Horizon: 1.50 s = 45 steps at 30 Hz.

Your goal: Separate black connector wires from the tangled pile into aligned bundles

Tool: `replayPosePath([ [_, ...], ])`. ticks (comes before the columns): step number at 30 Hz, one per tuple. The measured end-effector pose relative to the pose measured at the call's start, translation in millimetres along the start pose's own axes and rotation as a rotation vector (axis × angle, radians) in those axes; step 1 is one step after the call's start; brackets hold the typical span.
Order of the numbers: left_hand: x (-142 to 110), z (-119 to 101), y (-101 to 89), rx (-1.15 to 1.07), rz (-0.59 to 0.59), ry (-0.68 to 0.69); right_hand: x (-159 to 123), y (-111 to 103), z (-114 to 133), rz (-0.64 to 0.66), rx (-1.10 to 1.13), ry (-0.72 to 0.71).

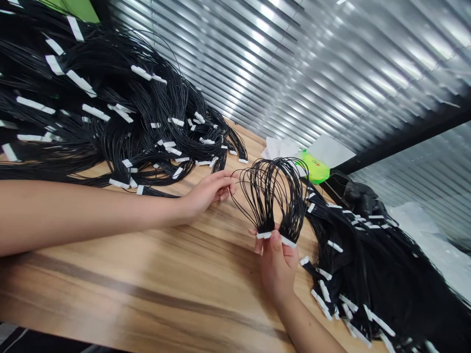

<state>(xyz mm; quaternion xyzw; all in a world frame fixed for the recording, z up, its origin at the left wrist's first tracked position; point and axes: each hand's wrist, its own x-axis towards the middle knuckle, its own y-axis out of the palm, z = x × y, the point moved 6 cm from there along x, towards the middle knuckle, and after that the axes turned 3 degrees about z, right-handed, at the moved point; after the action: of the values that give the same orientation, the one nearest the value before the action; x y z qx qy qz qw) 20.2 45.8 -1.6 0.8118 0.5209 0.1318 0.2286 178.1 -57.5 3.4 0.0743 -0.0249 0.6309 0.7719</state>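
In my right hand is a wire harness, its many thin black wires looping upward between two white connectors. My thumb presses near the connectors, which sit side by side at the bottom of the loop. To the left, my left hand has its fingers curled together at the loop's outer wires. The fingertips seem to pinch a strand or two there. Below my left wrist another harness with a white end lies on the wooden table.
A large heap of black harnesses with white connectors covers the table's back left. A second pile spreads along the right. Behind my right hand are a bright green item and white paper. A corrugated metal wall rises behind.
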Motion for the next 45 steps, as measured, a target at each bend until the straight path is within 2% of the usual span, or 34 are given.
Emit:
replayPosePath([
  [2,1,1,-0.9,0.009,-0.001,0.01,-2,2,-1,0.036,0.013,0.021],
  [5,0,-1,1.7,0.126,0.019,0.045,-7,10,-3,0.17,0.028,0.08],
  [8,-3,-10,8.5,0.296,0.085,0.207,-15,16,-7,0.326,0.063,0.158],
  [11,-6,-14,10.1,0.415,0.116,0.348,-22,18,-9,0.4,0.109,0.22],
  [16,-9,-6,14.6,0.565,0.252,0.337,-27,22,-5,0.451,0.201,0.258],
  [19,-17,-14,21.6,0.66,0.285,0.404,-25,23,-2,0.421,0.203,0.232],
  [21,-24,-17,29.1,0.703,0.367,0.433,-22,21,-1,0.363,0.196,0.207],
  [24,-30,-19,32.7,0.664,0.43,0.453,-19,17,-4,0.293,0.171,0.201],
  [32,-25,-21,21.1,0.681,0.242,0.526,-15,18,-10,0.272,0.15,0.218],
  [36,-20,-16,20.9,0.613,0.249,0.426,-14,17,-11,0.238,0.167,0.218],
  [39,-19,-13,20.4,0.596,0.245,0.371,-13,19,-10,0.266,0.194,0.206],
  [45,-23,-23,23.8,0.761,0.228,0.519,-14,20,-9,0.291,0.236,0.189],
])
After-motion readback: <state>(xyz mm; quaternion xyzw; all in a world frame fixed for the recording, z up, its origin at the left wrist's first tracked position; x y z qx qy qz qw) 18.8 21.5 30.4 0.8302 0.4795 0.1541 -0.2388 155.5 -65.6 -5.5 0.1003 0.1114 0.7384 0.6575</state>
